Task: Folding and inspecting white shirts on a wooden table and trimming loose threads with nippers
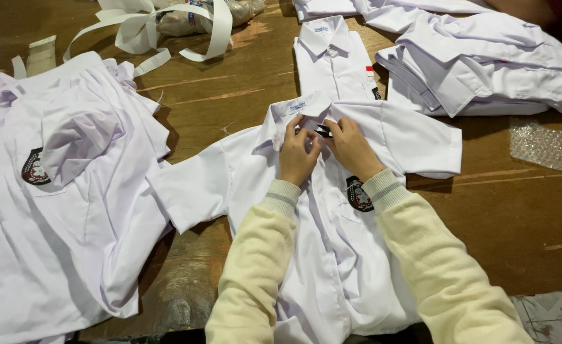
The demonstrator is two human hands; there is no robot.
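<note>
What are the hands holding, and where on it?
Both the left hand and the right hand pinch the white shirt at its front placket just below the collar; a small dark item sits between the fingers, unidentifiable.

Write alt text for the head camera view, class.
Both hands, left hand and right hand, pinch the collar area of a white short-sleeved shirt lying flat on a wooden table, with more white shirts piled around.

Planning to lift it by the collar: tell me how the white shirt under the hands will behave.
The white shirt would likely drape limply, since its fabric wrinkles flat on the wooden table. Probably light. The sleeve may trail and drag.
</note>
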